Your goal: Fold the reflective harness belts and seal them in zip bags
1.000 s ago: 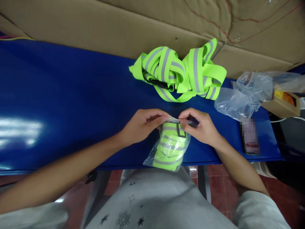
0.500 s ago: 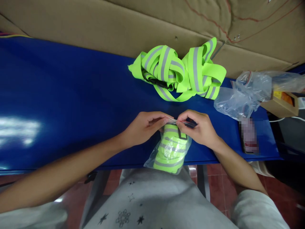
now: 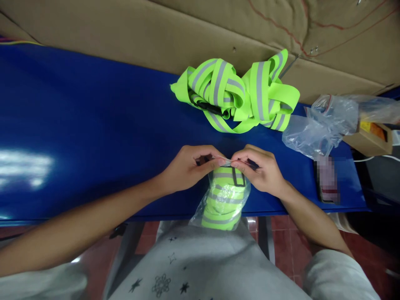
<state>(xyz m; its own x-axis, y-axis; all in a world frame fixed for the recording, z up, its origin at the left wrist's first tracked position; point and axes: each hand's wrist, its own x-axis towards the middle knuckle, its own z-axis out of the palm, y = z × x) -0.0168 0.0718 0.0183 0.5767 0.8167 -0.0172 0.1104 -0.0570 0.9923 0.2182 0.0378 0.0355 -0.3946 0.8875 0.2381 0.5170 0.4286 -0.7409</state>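
Note:
A small clear plastic bag (image 3: 223, 200) holds a folded neon-green strap with grey reflective stripes and hangs over the near edge of the blue table (image 3: 78, 125). My left hand (image 3: 187, 166) and my right hand (image 3: 261, 168) both pinch the bag's top edge, fingertips almost meeting in the middle. Farther back on the table lies a loose pile of the same green reflective strap (image 3: 240, 93), untouched.
Crumpled clear plastic bags (image 3: 325, 125) lie at the right, beside a small cardboard box (image 3: 373, 137) and a dark flat object (image 3: 326, 179). Brown cardboard (image 3: 156, 33) runs along the table's far side. Below the table edge are my lap and a reddish tiled floor.
My fingertips have slid closer together along the bag's top edge. The bag has barely shifted.

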